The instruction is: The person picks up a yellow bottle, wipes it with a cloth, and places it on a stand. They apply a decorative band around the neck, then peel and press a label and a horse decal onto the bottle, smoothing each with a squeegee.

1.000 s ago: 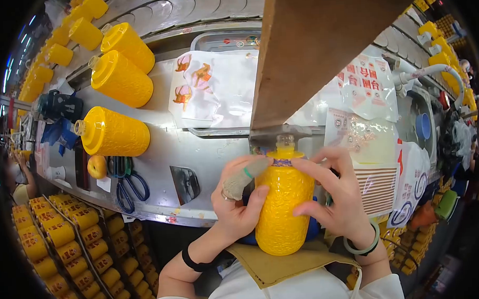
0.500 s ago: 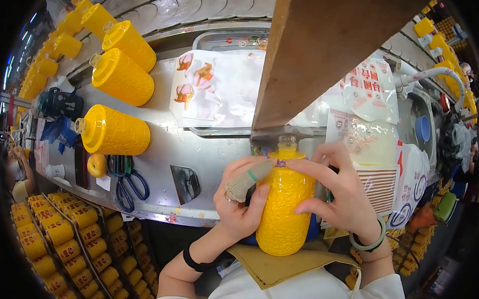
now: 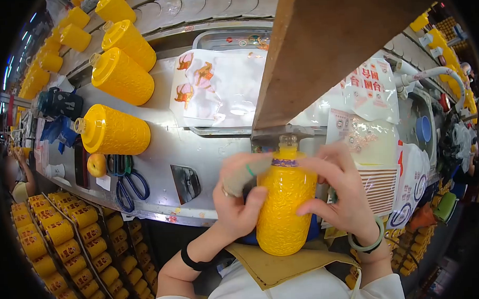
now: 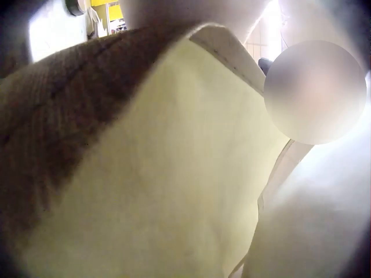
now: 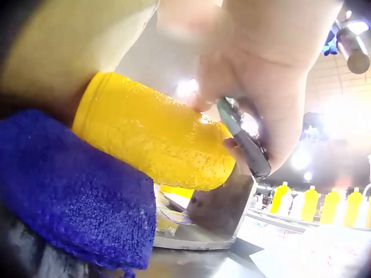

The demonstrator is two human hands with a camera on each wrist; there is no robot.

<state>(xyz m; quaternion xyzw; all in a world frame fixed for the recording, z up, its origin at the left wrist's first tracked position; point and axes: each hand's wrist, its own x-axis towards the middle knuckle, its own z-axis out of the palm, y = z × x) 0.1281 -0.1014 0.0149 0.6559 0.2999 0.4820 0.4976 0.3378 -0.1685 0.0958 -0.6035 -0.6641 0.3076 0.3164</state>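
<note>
Yellow bottle (image 3: pixel 283 214) gripped by left hand (image 3: pixel 235 199) and right hand (image 3: pixel 346 193); right wrist view shows blue cloth (image 5: pixel 64 185) beneath.

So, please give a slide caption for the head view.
The left hand and right hand hold an upright embossed yellow bottle before a steel bench.
</note>
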